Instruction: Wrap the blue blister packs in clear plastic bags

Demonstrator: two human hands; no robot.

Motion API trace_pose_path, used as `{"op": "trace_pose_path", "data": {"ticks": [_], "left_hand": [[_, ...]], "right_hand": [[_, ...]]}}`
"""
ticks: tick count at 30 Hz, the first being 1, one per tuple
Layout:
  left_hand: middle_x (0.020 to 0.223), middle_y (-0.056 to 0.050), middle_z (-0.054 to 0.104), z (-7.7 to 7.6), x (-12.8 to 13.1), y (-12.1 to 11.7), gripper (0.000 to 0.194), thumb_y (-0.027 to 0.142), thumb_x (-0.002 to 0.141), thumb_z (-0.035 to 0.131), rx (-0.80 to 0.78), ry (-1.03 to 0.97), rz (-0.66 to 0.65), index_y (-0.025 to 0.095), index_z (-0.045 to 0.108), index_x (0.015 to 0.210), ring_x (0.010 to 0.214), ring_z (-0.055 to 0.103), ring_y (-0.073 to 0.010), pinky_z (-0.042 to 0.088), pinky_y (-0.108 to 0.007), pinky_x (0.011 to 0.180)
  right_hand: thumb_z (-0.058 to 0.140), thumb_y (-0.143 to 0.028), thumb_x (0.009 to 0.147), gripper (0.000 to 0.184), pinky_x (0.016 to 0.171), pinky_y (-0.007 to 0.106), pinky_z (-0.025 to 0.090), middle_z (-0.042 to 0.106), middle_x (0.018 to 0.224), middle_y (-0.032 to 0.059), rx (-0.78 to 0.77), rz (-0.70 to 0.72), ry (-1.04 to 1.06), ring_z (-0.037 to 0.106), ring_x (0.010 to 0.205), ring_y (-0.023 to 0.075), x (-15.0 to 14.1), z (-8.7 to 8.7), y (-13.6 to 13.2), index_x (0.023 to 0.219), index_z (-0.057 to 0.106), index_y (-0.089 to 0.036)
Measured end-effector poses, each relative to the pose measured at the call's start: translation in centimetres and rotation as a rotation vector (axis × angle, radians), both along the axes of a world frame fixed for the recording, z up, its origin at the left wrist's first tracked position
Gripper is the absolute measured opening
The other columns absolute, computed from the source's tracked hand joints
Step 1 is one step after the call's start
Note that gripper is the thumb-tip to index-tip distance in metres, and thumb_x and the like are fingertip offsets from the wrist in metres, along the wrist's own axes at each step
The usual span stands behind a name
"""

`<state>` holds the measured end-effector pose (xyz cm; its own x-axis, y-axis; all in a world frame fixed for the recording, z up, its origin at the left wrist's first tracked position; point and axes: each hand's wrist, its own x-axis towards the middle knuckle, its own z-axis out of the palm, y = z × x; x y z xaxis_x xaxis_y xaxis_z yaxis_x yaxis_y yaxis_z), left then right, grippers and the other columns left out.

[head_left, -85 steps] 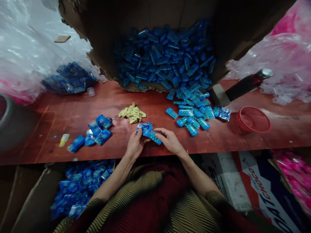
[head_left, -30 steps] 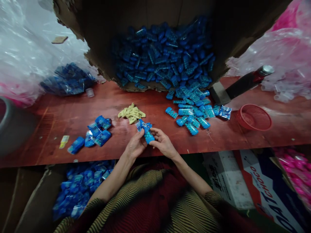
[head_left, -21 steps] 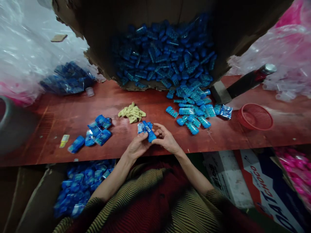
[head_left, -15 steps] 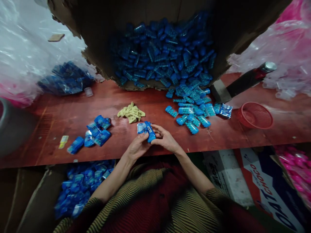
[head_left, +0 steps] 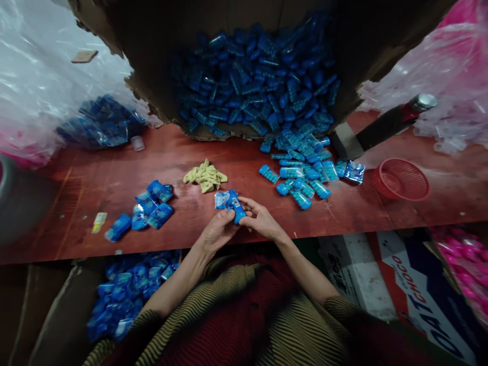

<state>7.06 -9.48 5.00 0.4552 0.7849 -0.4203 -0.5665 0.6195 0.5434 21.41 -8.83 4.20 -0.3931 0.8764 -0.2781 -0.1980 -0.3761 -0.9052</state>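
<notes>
A bottle [head_left: 240, 214] sits between the left hand [head_left: 218, 230] and right hand [head_left: 264, 220], both gripping it. It is blue, with a pale label [head_left: 235, 202]

The person wore a loose, short-sleeved top [head_left: 274, 292], its dark red middle panel [head_left: 247, 330] finely ribbed. Wavy olive-yellow and black stripes [head_left: 299, 328] flanked that panel on both sides. The left sleeve [head_left: 143, 321] and right sleeve [head_left: 340, 309] were edged with similar striped bands beside darker cloth. The forearms [head_left: 305, 270], left hand [head_left: 219, 230] and right hand [head_left: 264, 222] were bare.
</notes>
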Motion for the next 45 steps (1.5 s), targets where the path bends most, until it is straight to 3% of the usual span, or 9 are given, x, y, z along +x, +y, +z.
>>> {"op": "trace_pose_path", "data": {"ticks": [5,9,12,18,25,29,34,39,45], "left_hand": [[0.090,-0.009,0.071,0.8,0.1,0.0,0.027,0.023,0.070,0.073,0.007,0.001,0.029,0.011,0.067,0.094,0.088,0.065,-0.0219,0.051,-0.035,0.083],[0.092,-0.010,0.071,1.7,0.3,0.2,0.023,0.026,0.071,0.073,-0.005,0.032,0.027,0.011,0.067,0.088,0.092,0.065,-0.0239,0.052,-0.035,0.081],[0.090,-0.010,0.071,2.0,0.5,0.3,0.024,0.027,0.069,0.074,-0.006,0.069,0.019,0.011,0.067,0.086,0.091,0.065,-0.0242,0.052,-0.035,0.081],[0.084,-0.011,0.072,1.7,0.2,0.3,0.021,0.024,0.067,0.075,-0.011,0.054,-0.025,0.010,0.068,0.082,0.091,0.066,-0.0245,0.050,-0.036,0.085],[0.079,-0.008,0.072,0.8,-0.4,-0.1,0.012,0.020,0.065,0.076,0.000,-0.037,-0.055,0.013,0.066,0.069,0.087,0.066,-0.0245,0.050,-0.038,0.086],[0.085,-0.011,0.072,0.9,0.1,-0.4,0.019,0.024,0.065,0.077,0.003,-0.022,-0.065,0.012,0.068,0.076,0.092,0.065,-0.0267,0.049,-0.040,0.086],[0.079,-0.010,0.072,0.9,0.9,-0.9,0.033,0.032,0.060,0.080,0.019,-0.008,-0.008,0.010,0.070,0.082,0.086,0.066,-0.0235,0.051,-0.033,0.080],[0.079,-0.009,0.072,1.0,1.6,-1.2,0.030,0.032,0.065,0.078,0.014,0.012,0.011,0.010,0.069,0.082,0.086,0.065,-0.0230,0.052,-0.033,0.079],[0.090,-0.010,0.071,1.3,1.5,-1.4,0.029,0.031,0.073,0.071,0.009,0.000,0.029,0.011,0.067,0.094,0.092,0.064,-0.0232,0.052,-0.036,0.082]], "right_hand": [[0.066,-0.022,0.069,0.060,0.042,0.016,0.042,0.061,0.087,-0.0033,0.080,0.013,-0.047,0.047,0.047,0.0025,0.5,0.3,-0.1,0.126,0.048,-0.024],[0.065,-0.026,0.071,0.058,0.042,0.017,0.041,0.061,0.096,-0.0006,0.101,-0.025,-0.103,0.048,0.046,0.0025,0.2,0.1,-0.3,0.126,0.047,-0.024],[0.067,-0.026,0.069,0.057,0.045,0.018,0.041,0.060,0.085,-0.0021,0.125,-0.062,-0.099,0.046,0.049,0.0036,-0.2,-0.1,-0.4,0.123,0.049,-0.022],[0.073,-0.025,0.065,0.058,0.048,0.017,0.039,0.046,0.064,-0.0081,0.173,-0.111,-0.108,0.042,0.052,0.0048,-0.1,-0.4,-0.3,0.120,0.053,-0.019],[0.076,-0.020,0.061,0.071,0.039,0.014,0.039,0.049,0.069,-0.0092,0.122,0.048,-0.053,0.041,0.043,0.0019,0.8,-0.1,-0.2,0.126,0.048,-0.025],[0.075,-0.022,0.061,0.071,0.039,0.016,0.041,0.052,0.073,-0.0078,0.101,0.040,-0.068,0.044,0.044,0.0026,0.7,-0.3,-0.2,0.126,0.047,-0.024],[0.074,-0.027,0.064,0.058,0.044,0.017,0.040,0.054,0.071,-0.0068,0.165,-0.029,-0.170,0.045,0.046,0.0035,0.7,-0.7,-0.7,0.119,0.055,-0.019],[0.068,-0.032,0.069,0.052,0.044,0.019,0.039,0.052,0.055,-0.0091,0.168,-0.028,-0.209,0.044,0.041,0.0060,0.9,-0.6,-1.0,0.117,0.057,-0.016],[0.065,-0.032,0.069,0.049,0.039,0.018,0.036,0.049,0.047,-0.0119,0.090,-0.005,-0.099,0.045,0.034,0.0062,1.2,-0.7,-0.5,0.116,0.056,-0.018]]}}
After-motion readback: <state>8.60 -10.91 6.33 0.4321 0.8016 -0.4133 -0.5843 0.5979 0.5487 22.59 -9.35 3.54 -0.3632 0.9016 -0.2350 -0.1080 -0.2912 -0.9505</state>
